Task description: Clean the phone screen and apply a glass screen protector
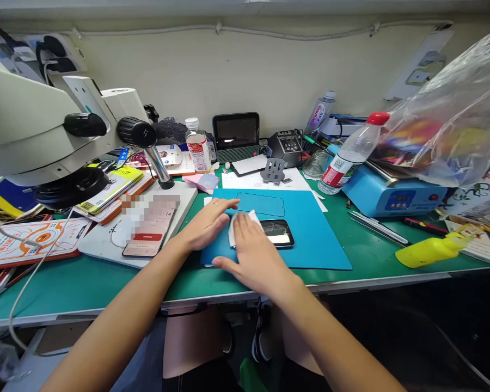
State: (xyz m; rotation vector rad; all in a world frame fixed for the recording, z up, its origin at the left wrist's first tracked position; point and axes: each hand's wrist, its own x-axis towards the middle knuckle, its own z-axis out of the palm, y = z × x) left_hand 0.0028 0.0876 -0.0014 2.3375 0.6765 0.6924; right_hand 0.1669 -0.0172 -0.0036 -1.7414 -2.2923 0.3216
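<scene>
On the blue mat (322, 253) lies a phone-sized black-framed screen or phone (283, 235), its shiny top reflecting light. My right hand (253, 250) presses a folded white wipe (251, 216) onto its left part, fingers flat and together, thumb out to the side. The wipe and hand hide that end. My left hand (208, 223) is open beside it, fingers stretched over the mat's left edge, and I see nothing in it. Just behind, a thin dark phone-shaped outline (261, 204) shows on the mat; whether it is printed or a clear sheet, I cannot tell.
A microscope (32, 130) overhangs the left, with a lit phone (151, 231) on its base. To the right stand a blue machine (392, 188), a red-capped bottle (347, 155), tweezers (378, 228) and a yellow squeeze bottle (428, 247). Behind the mat is a grey stand (274, 170).
</scene>
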